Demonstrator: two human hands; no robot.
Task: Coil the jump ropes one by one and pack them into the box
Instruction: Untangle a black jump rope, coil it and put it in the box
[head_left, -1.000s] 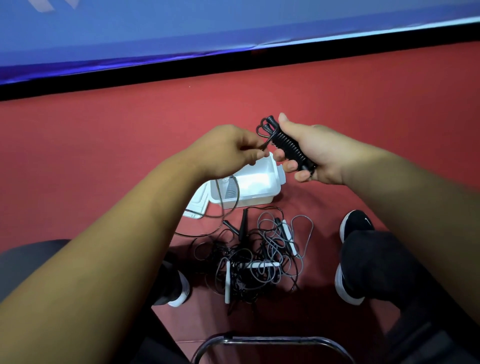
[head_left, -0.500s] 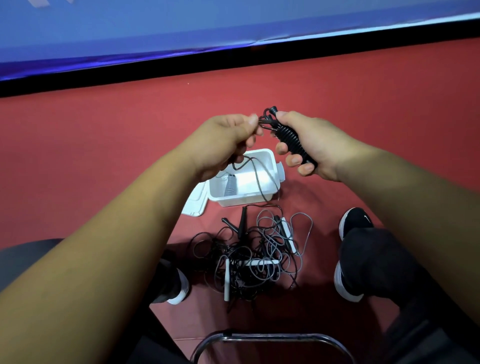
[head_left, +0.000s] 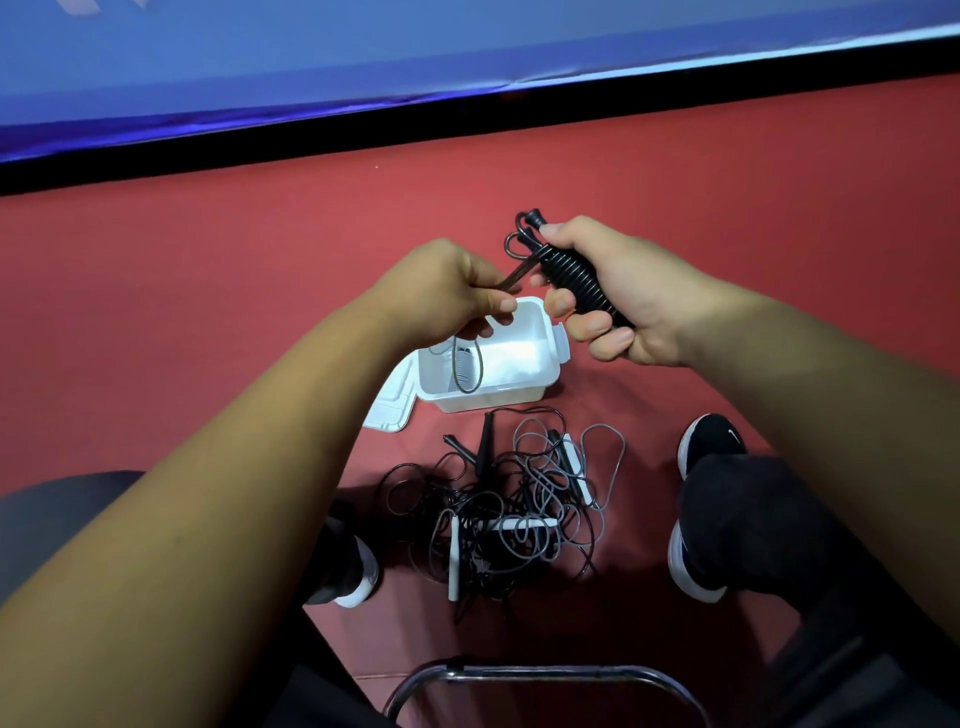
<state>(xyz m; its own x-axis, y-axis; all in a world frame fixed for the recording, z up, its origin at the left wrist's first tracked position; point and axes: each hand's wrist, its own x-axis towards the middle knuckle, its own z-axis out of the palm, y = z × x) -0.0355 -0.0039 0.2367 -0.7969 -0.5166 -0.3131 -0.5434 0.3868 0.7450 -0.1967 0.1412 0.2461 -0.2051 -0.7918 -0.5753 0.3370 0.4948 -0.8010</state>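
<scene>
Jump rope (head_left: 571, 283) above the box (head_left: 493, 401).
Right grip (head_left: 631, 293) clasps the coil, slanting boxward; left grip (head_left: 441, 299) pinches its tail (head_left: 517, 274) (slack inside box).

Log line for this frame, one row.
right hand: grips black rope bundle | left hand: pinches its loose cord | box: open, on floor | rope pile: tangled, on floor

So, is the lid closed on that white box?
No, the white box stands open, with its lid lying flat beside it.
</scene>
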